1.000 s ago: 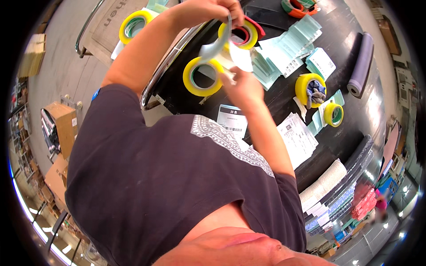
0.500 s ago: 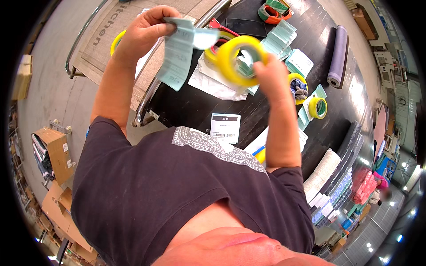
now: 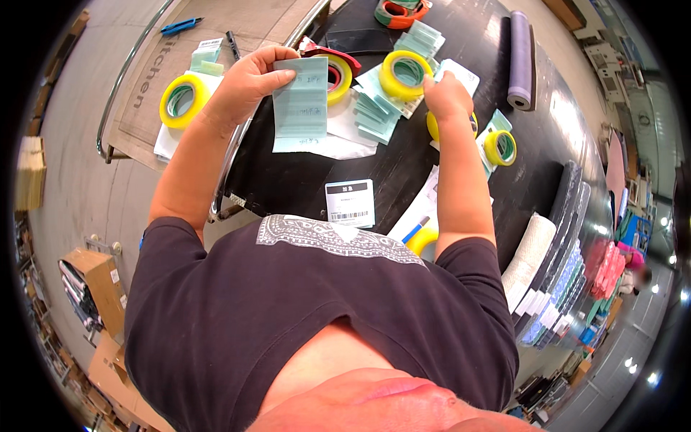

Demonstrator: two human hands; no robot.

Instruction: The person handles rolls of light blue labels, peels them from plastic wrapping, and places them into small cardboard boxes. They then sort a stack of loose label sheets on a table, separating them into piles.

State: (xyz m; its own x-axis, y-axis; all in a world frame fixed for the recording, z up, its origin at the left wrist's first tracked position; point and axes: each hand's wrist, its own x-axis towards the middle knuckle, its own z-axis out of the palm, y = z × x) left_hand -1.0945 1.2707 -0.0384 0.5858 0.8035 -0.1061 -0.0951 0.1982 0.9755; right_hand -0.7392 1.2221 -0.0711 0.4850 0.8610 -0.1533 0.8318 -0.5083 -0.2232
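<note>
My left hand (image 3: 253,81) pinches the upper left edge of a pale blue-green paper slip (image 3: 301,108). Creases run across the slip, which bears handwriting. My right hand (image 3: 450,99) has its fingers curled at the right rim of a yellow roll of tape (image 3: 389,79), over a spread of similar blue-green slips (image 3: 376,119). A pale label (image 3: 464,75) lies just beyond that hand. Between my hands is a red-handled tape dispenser (image 3: 335,50) with a yellow roll, partly behind the held slip. Nearer me lies a white label with a barcode (image 3: 350,204).
A trolley topped with brown cardboard (image 3: 147,90) adjoins the black table (image 3: 252,169) on the left; a tape roll (image 3: 167,104), blue cutter (image 3: 180,27) and black marker (image 3: 232,45) lie on it. Rolled mats (image 3: 520,61) and wrapped rolls (image 3: 529,252) are on the right.
My right hand has lowered the yellow tape roll onto the blue-green slips. The slip in my left hand now hangs flatter toward me. The whole view has shifted slightly.
</note>
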